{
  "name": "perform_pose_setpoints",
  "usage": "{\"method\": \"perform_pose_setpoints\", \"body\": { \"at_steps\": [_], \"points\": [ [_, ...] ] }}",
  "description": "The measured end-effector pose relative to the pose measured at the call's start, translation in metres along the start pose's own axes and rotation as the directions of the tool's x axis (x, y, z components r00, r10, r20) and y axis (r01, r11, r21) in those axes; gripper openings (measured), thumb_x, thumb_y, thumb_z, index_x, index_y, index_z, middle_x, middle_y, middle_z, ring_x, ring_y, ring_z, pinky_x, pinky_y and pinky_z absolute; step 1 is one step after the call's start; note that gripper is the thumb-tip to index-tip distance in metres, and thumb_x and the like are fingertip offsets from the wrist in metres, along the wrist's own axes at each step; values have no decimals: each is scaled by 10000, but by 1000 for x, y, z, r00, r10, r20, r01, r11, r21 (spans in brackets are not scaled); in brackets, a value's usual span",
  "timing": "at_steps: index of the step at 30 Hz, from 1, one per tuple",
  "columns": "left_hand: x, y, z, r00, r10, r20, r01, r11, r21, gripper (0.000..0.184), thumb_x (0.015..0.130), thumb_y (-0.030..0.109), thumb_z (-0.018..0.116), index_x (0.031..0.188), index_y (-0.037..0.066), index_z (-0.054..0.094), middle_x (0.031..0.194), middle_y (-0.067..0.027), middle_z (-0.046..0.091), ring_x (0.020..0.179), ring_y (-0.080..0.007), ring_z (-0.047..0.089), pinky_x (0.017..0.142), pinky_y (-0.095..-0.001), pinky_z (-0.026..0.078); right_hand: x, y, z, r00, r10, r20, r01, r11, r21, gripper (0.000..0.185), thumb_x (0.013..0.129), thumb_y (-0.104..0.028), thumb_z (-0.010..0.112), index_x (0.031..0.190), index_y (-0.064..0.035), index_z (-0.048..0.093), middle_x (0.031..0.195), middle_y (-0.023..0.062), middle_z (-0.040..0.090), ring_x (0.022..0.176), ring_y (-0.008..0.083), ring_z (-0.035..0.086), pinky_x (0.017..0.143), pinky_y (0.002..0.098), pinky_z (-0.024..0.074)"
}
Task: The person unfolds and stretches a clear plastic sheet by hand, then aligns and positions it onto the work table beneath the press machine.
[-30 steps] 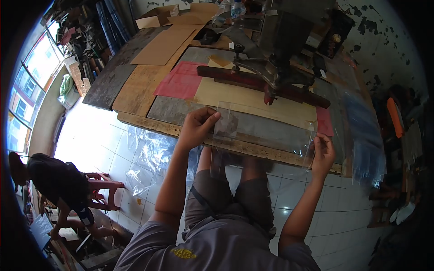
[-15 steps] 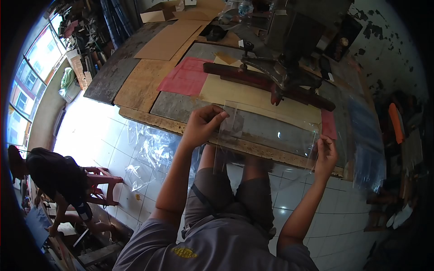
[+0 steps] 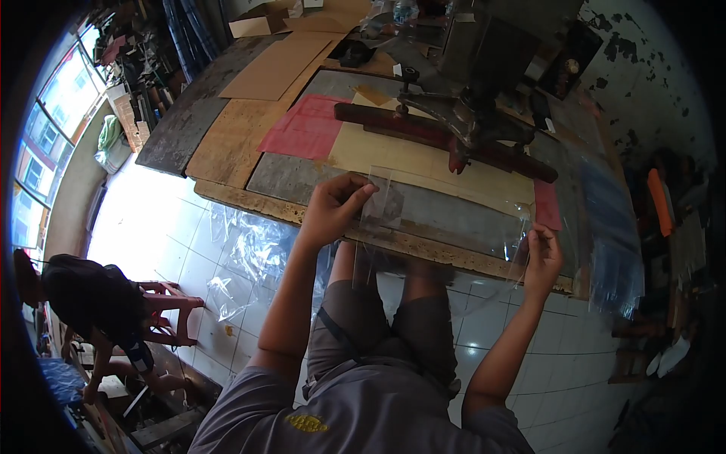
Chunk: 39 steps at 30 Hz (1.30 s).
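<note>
A clear plastic sheet (image 3: 446, 236) is stretched between my two hands, over the front edge of the workbench. My left hand (image 3: 333, 212) pinches its left side between thumb and fingers. Its right side is held by my right hand (image 3: 542, 261), with the fingers curled at the edge. Through the film I see the grey metal plate (image 3: 302, 180) and the bench's worn wooden edge (image 3: 265, 206). Beyond my hands, a yellow sheet (image 3: 431, 170) and a pink-red sheet (image 3: 302, 129) lie under the dark red bar (image 3: 378, 121) of a press.
The press column (image 3: 503, 68) rises at the back. Blue-tinted plastic sheets (image 3: 612, 234) hang at the bench's right side. Cardboard (image 3: 276, 68) lies at the back left. Crumpled clear plastic (image 3: 261, 246) is on the floor. A co-worker (image 3: 94, 303) bends near a red stool (image 3: 170, 306).
My hands keep the same grip on the plastic sheet, with hardly any movement. The view has shifted slightly. At the lower left, the blue material by the co-worker has changed shape.
</note>
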<state>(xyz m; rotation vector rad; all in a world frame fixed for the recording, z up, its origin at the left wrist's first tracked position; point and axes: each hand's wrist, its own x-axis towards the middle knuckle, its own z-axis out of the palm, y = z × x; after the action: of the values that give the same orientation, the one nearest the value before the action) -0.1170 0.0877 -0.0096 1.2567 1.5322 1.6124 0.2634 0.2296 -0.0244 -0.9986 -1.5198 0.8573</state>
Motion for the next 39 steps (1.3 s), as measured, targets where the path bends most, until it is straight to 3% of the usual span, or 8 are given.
{"method": "perform_pose_setpoints", "body": {
  "at_steps": [23, 29, 32, 35, 39],
  "points": [
    [1, -1, 3, 999, -6, -33, 2, 993, -115, 207, 1019, 196, 677, 1048, -10, 671, 825, 40, 662, 758, -20, 549, 681, -213, 440, -1, 3, -1, 1000, 18, 18, -19, 999, 28, 204, 1007, -149, 698, 1138, 7, 690, 941, 2, 665, 813, 65, 608, 735, 227, 477],
    [2, -5, 0, 999, -22, -35, 20, 998, -67, 198, 1015, 188, 682, 1037, -9, 677, 843, 22, 688, 780, -31, 578, 705, -219, 458, -2, 2, -1, 999, 18, 35, -20, 999, 47, 202, 1008, -148, 697, 1136, 8, 690, 942, -2, 665, 821, 60, 607, 735, 227, 477],
    [1, 2, -1, 999, -41, -27, 41, 999, -28, 189, 1015, 160, 671, 1072, -20, 695, 933, -24, 742, 852, -56, 627, 771, -239, 495, -1, 3, -1, 999, 26, 33, -28, 998, 59, 196, 1008, -140, 696, 1136, 8, 690, 941, -3, 663, 822, 57, 604, 734, 224, 474],
    [0, 12, 2, 999, 42, -21, -43, 997, -61, 192, 1018, 124, 654, 1118, -30, 706, 1053, -71, 764, 942, -84, 656, 853, -264, 516, -1, 3, -1, 999, 26, 32, -28, 998, 59, 192, 1006, -133, 697, 1136, 8, 689, 932, -5, 660, 820, 54, 599, 734, 220, 469],
    [0, 15, 2, 1000, 21, -10, -21, 999, -24, 192, 1021, 103, 640, 1134, -37, 706, 1114, -83, 758, 982, -94, 658, 893, -277, 518, -2, 0, 0, 999, 33, 21, -34, 999, 40, 194, 1005, -132, 698, 1138, 9, 688, 917, -12, 656, 817, 49, 592, 733, 216, 462]
  ]
}}
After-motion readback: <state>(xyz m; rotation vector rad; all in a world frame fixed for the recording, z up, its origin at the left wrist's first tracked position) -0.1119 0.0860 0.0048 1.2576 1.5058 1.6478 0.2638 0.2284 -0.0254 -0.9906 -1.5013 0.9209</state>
